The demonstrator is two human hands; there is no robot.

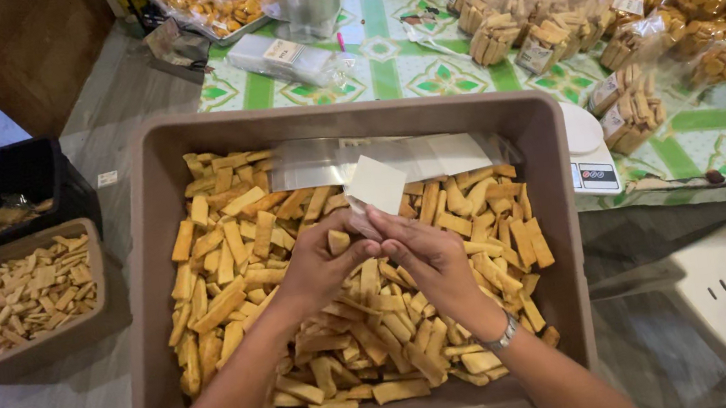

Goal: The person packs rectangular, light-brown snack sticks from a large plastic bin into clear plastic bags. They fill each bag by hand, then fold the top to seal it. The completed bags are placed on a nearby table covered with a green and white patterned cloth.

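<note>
We find the left hand gripping one cracker, the right hand holding open a clear bag, the tub beneath both full, many packed bags beyond them.

A big tub sits in the middle with snack sticks in it. Both hands meet over the sticks. A smaller tub lies to its left. A scale stands just right of it. Behind it, bagged snacks lie on a table cloth
</note>
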